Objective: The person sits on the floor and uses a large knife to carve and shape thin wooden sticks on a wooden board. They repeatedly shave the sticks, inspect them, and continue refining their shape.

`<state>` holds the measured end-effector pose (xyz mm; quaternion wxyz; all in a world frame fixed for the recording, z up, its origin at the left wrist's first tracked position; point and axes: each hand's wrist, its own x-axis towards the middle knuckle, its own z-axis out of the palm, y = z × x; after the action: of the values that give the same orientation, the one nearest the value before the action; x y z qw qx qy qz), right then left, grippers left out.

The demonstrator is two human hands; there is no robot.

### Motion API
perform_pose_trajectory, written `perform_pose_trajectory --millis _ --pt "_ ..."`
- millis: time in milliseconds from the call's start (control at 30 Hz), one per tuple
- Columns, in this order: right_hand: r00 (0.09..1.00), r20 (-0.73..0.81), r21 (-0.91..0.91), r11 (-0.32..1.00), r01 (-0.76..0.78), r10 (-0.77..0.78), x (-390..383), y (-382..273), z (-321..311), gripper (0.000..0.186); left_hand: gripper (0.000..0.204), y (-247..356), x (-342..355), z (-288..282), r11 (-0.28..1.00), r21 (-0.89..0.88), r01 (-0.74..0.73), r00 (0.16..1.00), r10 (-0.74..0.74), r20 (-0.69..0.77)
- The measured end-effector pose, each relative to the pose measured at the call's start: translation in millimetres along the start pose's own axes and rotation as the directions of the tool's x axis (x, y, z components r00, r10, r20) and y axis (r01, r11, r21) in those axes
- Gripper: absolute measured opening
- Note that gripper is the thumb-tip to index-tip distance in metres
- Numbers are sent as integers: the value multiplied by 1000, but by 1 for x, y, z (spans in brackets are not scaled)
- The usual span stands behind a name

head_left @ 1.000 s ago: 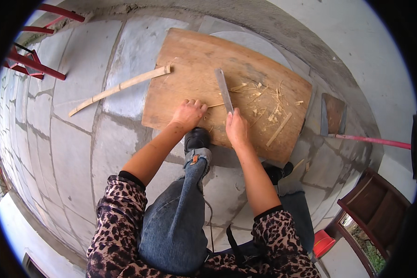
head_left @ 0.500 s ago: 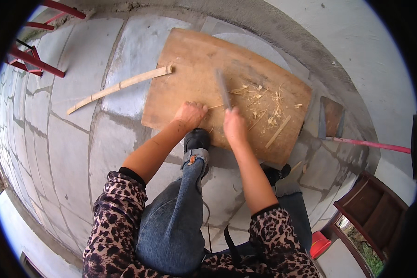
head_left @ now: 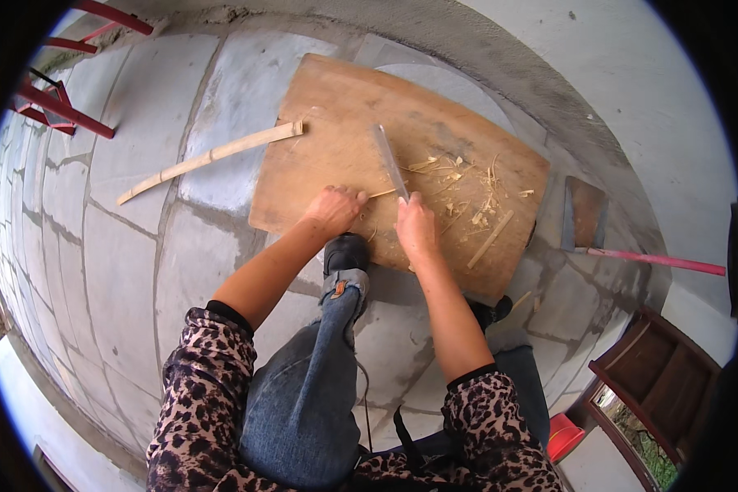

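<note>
My left hand (head_left: pixel 336 210) is closed on a thin bamboo strip (head_left: pixel 380 193) at the near left part of a wooden board (head_left: pixel 336 123). My right hand (head_left: pixel 417 227) grips a knife by its handle, which the fingers hide. Its long blade (head_left: pixel 389 162) points away from me, and the strip's right end meets it close to my fingers. Pale shavings (head_left: pixel 485 197) lie scattered right of the knife, with a short flat bamboo piece (head_left: pixel 490 239) near them. A longer split bamboo length (head_left: pixel 209 157) rests with one end on the board's left edge.
A flat-bladed tool (head_left: pixel 586 215) with a pink handle (head_left: pixel 660 259) lies right of the board, near the curved wall. Red metal legs (head_left: pixel 66 107) stand at the far left. At lower right are brown wooden furniture (head_left: pixel 660 381) and a red container (head_left: pixel 563 436). My black shoe (head_left: pixel 346 252) touches the board's near edge.
The knife, blurred by motion before, now shows sharply, its blade leaning slightly more to the left. The right hand has shifted only slightly; the left hand stays almost in place.
</note>
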<state>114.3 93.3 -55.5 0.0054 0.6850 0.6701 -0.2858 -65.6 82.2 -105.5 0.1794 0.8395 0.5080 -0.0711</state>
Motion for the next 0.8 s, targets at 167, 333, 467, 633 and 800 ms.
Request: perform_pose_trajectory --millis 167,333,467,633,800 --pt "999 7 -32 999 40 -40 7 10 7 25 15 3 4 6 1000 19 8 1000 -9 24" --pt "998 -36 -49 998 41 -42 2 -1 -8 25 15 2 -3 -7 999 40 -6 999 8 -40" --pt "996 -54 -27 998 64 -65 -4 -20 -4 26 19 -15 -13 6 998 48 30 999 -29 -28" --pt "1000 3 -74 997 11 -10 12 13 13 30 20 -8 10 10 999 42 -32 999 32 14" --pt "999 -38 -9 1000 29 -30 5 -14 -9 31 18 -12 -13 -18 999 38 -3 999 5 -40"
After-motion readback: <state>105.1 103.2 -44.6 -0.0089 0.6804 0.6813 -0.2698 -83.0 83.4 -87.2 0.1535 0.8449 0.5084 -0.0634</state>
